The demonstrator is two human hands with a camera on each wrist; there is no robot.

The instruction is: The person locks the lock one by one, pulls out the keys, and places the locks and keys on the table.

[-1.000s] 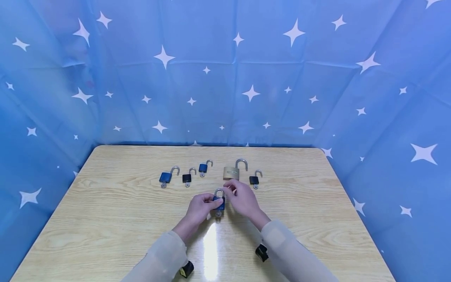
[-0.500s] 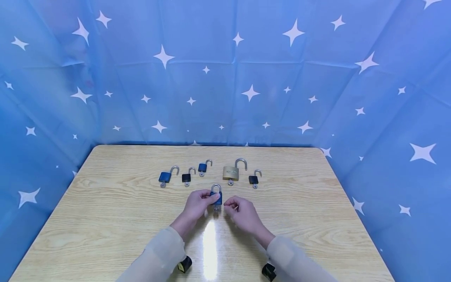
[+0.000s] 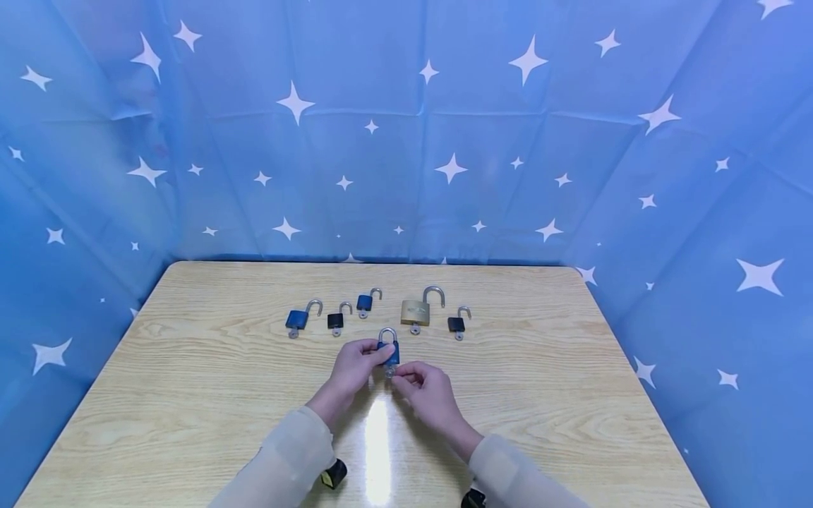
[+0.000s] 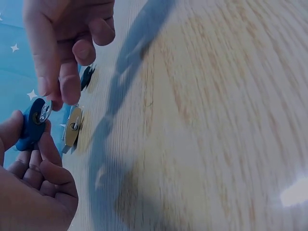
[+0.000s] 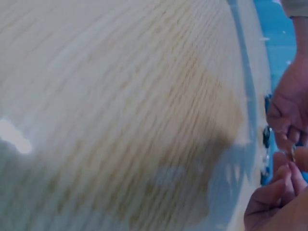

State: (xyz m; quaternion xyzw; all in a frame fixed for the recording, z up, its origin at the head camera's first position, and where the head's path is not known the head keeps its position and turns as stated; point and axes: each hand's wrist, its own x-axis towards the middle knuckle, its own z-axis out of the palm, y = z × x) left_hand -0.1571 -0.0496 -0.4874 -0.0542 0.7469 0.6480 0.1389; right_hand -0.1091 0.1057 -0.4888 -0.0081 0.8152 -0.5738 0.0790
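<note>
Above the surface point(image 3: 540, 395), my left hand point(image 3: 351, 368) grips a blue padlock point(image 4: 29, 129), my right hand point(image 3: 434, 396) pinching its key point(image 4: 45, 111) (an off-axis twist might jam it).

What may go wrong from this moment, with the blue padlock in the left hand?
First, the blue padlock may twist or slip if the key is turned, since only the left hand holds it, off the table. Second, the right hand has its fingertips at the key, but a firm grip is not clear, so they might slide off.
</note>
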